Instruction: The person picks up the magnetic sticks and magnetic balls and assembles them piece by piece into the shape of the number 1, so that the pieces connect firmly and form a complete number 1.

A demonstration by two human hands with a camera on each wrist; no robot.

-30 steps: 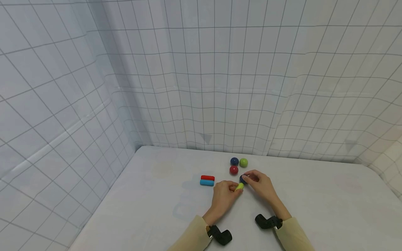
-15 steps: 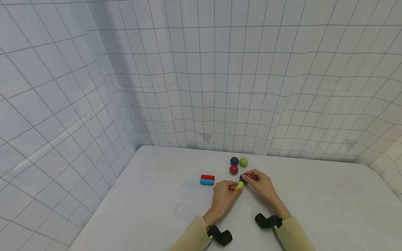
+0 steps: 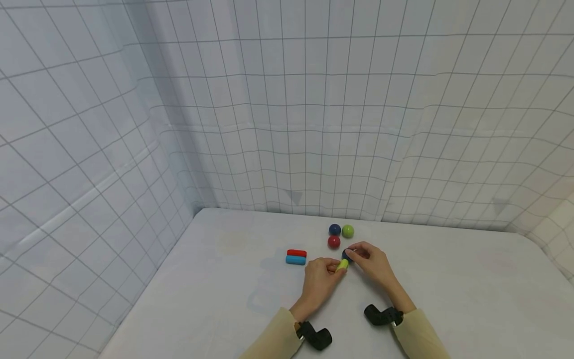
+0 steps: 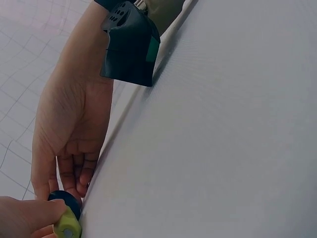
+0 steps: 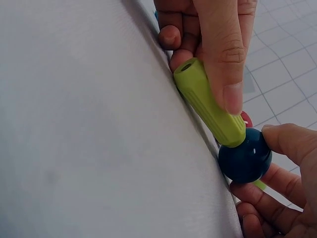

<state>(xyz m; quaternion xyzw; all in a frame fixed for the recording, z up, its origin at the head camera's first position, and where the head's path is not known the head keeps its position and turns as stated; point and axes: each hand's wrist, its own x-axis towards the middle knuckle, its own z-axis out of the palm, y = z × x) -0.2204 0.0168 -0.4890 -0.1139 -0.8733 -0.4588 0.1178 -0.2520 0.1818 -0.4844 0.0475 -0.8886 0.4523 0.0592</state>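
Little had moved: the left hand point(image 3: 319, 279) still pinched the green rod point(image 5: 208, 103), its end against the dark blue ball point(image 5: 245, 155) gripped by the right hand point(image 3: 375, 267). Joining seemed underway; next, a straight, firm push.

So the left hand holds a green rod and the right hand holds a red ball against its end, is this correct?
Not quite: the ball at the end of the green rod is dark blue, not red, as the right wrist view shows. The left hand holds the rod and the right hand holds that ball. The red ball lies apart on the table.
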